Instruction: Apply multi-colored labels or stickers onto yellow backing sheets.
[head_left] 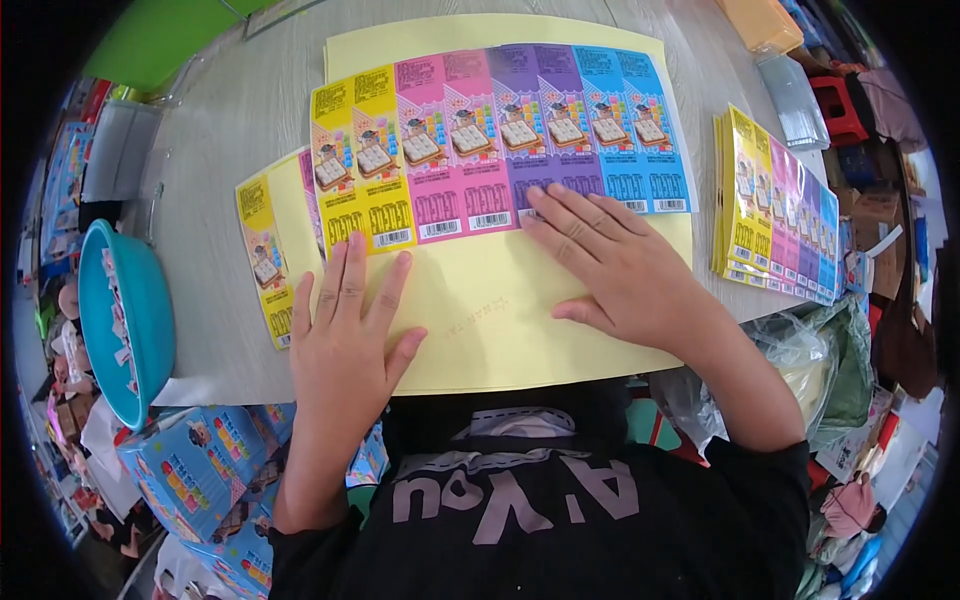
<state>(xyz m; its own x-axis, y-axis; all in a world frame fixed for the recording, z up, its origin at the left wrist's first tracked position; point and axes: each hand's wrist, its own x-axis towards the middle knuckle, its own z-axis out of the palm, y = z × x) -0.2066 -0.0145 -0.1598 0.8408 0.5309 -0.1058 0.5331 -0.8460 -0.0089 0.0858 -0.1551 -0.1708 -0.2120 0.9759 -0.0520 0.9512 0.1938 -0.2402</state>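
Observation:
A printed sheet of label strips [470, 140] in yellow, pink, purple and blue lies on a large pale yellow backing sheet [520, 350]. My left hand [350, 310] rests flat with spread fingers, its tips at the lower edge of the yellow strips. Farther right, my right hand [620, 260] lies open, its fingertips on the bottom of the purple strips and its thumb on the backing sheet. Neither hand grips anything. Beside my left hand, a separate yellow label strip [262, 255] sits partly under the backing sheet.
A stack of similar printed sheets [770, 215] lies at the table's right. At the left edge is a teal basin [105, 330] holding small pieces. Blue printed boxes [195, 470] stand below the table [230, 110] at left. Clear plastic bags [790, 350] lie at the lower right.

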